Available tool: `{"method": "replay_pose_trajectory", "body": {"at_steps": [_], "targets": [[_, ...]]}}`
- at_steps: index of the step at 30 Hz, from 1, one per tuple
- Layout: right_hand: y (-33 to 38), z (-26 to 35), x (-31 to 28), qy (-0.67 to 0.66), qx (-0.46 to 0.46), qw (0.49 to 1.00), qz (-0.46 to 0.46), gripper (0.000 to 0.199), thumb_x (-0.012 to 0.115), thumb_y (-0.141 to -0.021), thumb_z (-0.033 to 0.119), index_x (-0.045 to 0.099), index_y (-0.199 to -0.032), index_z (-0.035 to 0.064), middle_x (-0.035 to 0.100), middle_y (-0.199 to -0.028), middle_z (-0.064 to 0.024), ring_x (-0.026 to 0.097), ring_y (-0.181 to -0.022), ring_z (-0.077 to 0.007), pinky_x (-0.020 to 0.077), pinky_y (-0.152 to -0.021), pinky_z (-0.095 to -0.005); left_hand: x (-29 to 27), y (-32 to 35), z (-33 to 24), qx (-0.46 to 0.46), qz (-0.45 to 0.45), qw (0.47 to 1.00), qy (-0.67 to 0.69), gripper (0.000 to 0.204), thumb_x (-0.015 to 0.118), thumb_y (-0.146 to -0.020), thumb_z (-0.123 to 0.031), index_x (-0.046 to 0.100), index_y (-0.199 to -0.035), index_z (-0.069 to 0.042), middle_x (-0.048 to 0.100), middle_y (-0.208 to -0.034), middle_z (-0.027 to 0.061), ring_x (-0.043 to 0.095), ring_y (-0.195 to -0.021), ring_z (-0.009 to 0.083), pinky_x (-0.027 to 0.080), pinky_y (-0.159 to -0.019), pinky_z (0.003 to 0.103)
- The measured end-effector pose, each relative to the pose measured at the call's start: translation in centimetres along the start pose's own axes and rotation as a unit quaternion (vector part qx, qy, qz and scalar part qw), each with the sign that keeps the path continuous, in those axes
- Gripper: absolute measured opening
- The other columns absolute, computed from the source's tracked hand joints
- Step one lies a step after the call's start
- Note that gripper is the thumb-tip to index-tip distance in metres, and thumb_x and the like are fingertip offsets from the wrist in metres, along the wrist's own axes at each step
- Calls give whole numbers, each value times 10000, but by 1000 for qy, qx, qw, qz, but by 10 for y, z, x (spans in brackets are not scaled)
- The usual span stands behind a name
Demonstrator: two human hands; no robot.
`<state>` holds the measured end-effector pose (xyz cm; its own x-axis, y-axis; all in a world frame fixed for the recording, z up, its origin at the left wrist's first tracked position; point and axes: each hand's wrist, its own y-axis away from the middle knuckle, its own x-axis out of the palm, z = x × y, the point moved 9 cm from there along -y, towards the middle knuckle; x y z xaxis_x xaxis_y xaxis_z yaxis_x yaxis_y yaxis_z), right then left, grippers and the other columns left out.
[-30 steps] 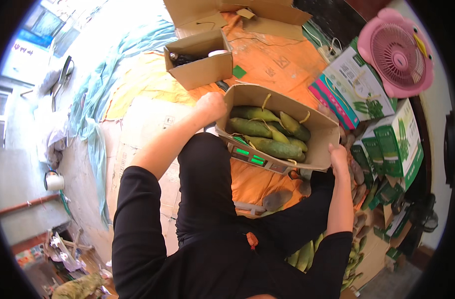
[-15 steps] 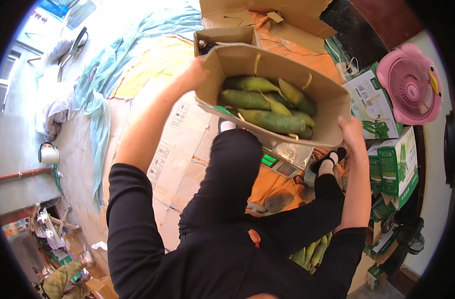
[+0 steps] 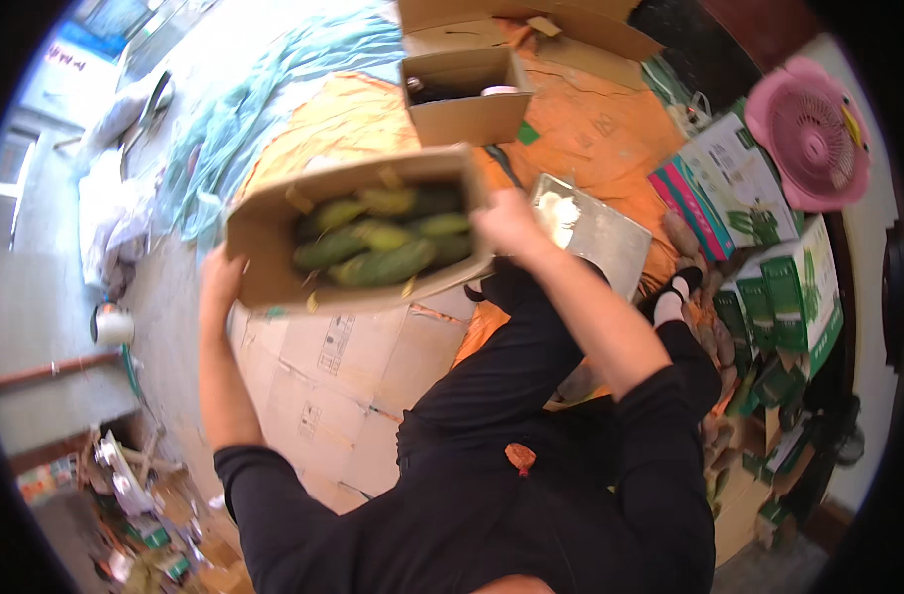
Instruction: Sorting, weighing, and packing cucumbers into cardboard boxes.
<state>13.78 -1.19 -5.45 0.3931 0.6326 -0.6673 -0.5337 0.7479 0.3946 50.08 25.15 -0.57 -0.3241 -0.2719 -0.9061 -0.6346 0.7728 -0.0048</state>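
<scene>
An open cardboard box [image 3: 261, 236] hangs in front of me on the left, above flattened cardboard on the floor. Inside lie several long green radishes [image 3: 381, 265] with short yellowish stem stubs. My left hand [image 3: 222, 279] grips the box's left end, fingers closed at the wall. At the opposite end, my right hand [image 3: 507, 222] is closed on the right wall. Both hands and the box are somewhat blurred. Right of the box, beside my legs, stands a scale with a shiny metal platform [image 3: 615, 243].
A smaller open carton [image 3: 467, 119] stands on orange sheeting [image 3: 605, 134] ahead. Printed green-and-white boxes [image 3: 813, 287] and a pink fan-shaped thing [image 3: 813, 139] line the right side. Teal netting [image 3: 274, 109] lies far left. Clutter [image 3: 155, 505] fills the lower left.
Both hands have carried the box of radishes leftward and somewhat nearer, off from over the scale. The scale's metal platform and the smaller carton now show more fully.
</scene>
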Motion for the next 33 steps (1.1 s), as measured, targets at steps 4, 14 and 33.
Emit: {"method": "replay_pose_trajectory", "body": {"at_steps": [4,14,33], "targets": [[14,26,124,-46,-21,996,79,241,542,-678,128,647,-765,-71,615,-769,-282,642,-768,-371,508,-686,-428,-10,73,128,-76,65,992,-75,260,553,-791,-188,615,-966,-7,629,-849,227,600,-780,391,470,-673,419],[140,35,315,397,-520,636,410,239,670,-705,175,702,-906,49,681,-912,-110,655,-745,-244,533,-645,-369,55,206,263,-217,133,960,-117,200,580,-739,-132,616,-837,39,608,-687,228,579,-634,377,454,-597,439],[29,75,147,-430,-85,874,211,169,597,-714,89,628,-864,18,606,-696,-67,579,-582,-144,448,-469,-278,99,84,152,-30,36,999,-21,217,583,-791,-125,631,-917,45,645,-850,187,619,-790,249,487,-717,365]]}}
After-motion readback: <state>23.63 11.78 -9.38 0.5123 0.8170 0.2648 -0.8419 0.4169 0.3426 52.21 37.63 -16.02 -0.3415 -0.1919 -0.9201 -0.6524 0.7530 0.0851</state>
